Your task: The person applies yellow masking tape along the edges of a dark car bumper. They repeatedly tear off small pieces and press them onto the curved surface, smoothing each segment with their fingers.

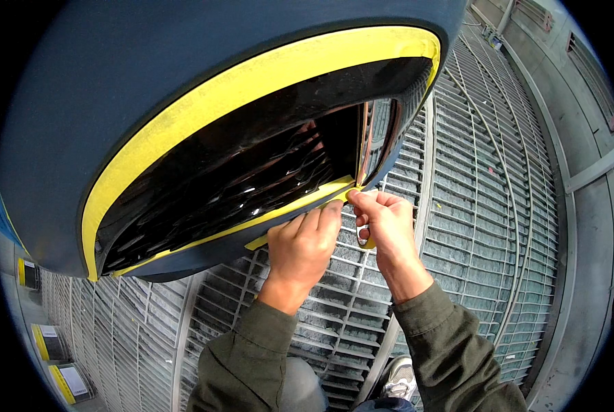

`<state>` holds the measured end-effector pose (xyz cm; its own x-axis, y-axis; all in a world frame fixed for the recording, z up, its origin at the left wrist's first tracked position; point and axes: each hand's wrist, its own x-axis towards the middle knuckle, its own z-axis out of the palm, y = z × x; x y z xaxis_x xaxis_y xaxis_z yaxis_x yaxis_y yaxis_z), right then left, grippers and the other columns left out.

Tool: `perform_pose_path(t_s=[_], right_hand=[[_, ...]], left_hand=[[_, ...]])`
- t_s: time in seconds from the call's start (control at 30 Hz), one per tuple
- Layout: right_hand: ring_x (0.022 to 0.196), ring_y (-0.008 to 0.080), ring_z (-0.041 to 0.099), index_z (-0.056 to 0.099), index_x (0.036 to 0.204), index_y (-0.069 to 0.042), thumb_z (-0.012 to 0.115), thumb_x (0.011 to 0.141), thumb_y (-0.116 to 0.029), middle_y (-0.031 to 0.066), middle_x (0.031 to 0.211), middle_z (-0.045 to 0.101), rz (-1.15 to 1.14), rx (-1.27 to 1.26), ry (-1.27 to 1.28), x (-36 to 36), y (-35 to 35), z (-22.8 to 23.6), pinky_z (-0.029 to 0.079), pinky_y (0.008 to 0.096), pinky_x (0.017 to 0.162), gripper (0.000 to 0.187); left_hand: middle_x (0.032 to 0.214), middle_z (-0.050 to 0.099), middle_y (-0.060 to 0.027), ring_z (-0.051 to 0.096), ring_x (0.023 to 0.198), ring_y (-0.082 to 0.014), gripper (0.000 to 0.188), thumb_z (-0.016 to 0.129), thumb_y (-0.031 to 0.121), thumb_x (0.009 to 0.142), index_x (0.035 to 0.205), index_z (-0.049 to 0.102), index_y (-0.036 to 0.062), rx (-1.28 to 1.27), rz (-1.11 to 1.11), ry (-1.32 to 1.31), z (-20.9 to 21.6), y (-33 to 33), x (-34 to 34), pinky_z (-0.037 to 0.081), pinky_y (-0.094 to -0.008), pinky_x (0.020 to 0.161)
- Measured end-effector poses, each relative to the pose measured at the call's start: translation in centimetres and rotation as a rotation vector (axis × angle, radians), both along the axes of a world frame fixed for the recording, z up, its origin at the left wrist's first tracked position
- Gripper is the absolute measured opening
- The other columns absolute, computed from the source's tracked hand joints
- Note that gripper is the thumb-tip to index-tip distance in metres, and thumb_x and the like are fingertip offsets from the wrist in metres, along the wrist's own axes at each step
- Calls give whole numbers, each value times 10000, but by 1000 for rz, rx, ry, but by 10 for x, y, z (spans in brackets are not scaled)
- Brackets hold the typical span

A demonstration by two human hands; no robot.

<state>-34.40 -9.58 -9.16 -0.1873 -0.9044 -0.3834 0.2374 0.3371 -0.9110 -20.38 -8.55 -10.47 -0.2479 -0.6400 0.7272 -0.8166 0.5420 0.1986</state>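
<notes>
A dark blue car body panel [149, 75] surrounds a glossy black grille [245, 178]. Yellow masking tape [204, 93] runs along the opening's upper edge, and a narrower tape strip [231, 227] follows its lower edge. At the lower right corner, my left hand [303, 244] is closed, its fingertips pinching tape against the edge. Beside it, my right hand [389, 223] pinches the same tape between thumb and forefinger. What looks like a small tape roll [367, 242] shows under its curled fingers. A loose tape end [255, 242] sticks out left of my left hand.
Underfoot is a metal grating [465, 240], with thin cables lying across it on the right. A grey wall [588, 123] bounds the right side. Several dark boxes with yellow edges [70, 383] stand at the far left. My shoe [401, 378] rests on the grating below.
</notes>
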Motion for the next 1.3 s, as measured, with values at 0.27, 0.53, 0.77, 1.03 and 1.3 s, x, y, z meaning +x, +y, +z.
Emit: perform_pose_path(t_s=[0.27, 0.53, 0.77, 1.03, 1.3], right_hand=[[494, 41, 478, 668, 744, -54, 727, 892, -188, -12, 623, 589, -10, -5, 3, -2, 0, -1, 348, 204, 435, 209], [505, 39, 491, 683, 764, -55, 727, 894, -201, -12, 626, 592, -5, 15, 1, -4, 1, 0, 363, 201, 441, 200], [529, 41, 523, 683, 759, -52, 696, 887, -189, -12, 666, 619, 23, 9, -42, -9, -1, -2, 376, 201, 440, 188], [541, 46, 534, 691, 764, -29, 679, 884, -175, -3, 676, 627, 22, -18, 7, -9, -1, -2, 380, 203, 447, 189], [570, 46, 541, 743, 922, -19, 600, 942, -173, 8, 732, 653, -46, -43, 7, -8, 14, -1, 381, 199, 460, 211]], left_hand=[[732, 706, -75, 686, 587, -229, 180, 786, 123, 808, 976, 735, 82, 27, 6, 6, -8, 0, -1, 523, -343, 510], [752, 698, -62, 706, 691, -226, 337, 742, 192, 836, 1150, 689, 84, 118, 5, -45, -8, 3, -7, 560, -349, 604], [858, 729, -123, 713, 737, -302, 383, 752, 121, 785, 1161, 687, 89, 202, 14, 21, -7, 5, -14, 559, -395, 665], [670, 680, -116, 674, 579, -301, 447, 731, 142, 812, 1250, 651, 116, 267, 21, 15, -7, 7, -17, 529, -411, 569], [533, 604, -98, 625, 475, -311, 465, 708, 163, 838, 1295, 625, 151, 322, 46, -1, -2, 8, -21, 508, -422, 532]])
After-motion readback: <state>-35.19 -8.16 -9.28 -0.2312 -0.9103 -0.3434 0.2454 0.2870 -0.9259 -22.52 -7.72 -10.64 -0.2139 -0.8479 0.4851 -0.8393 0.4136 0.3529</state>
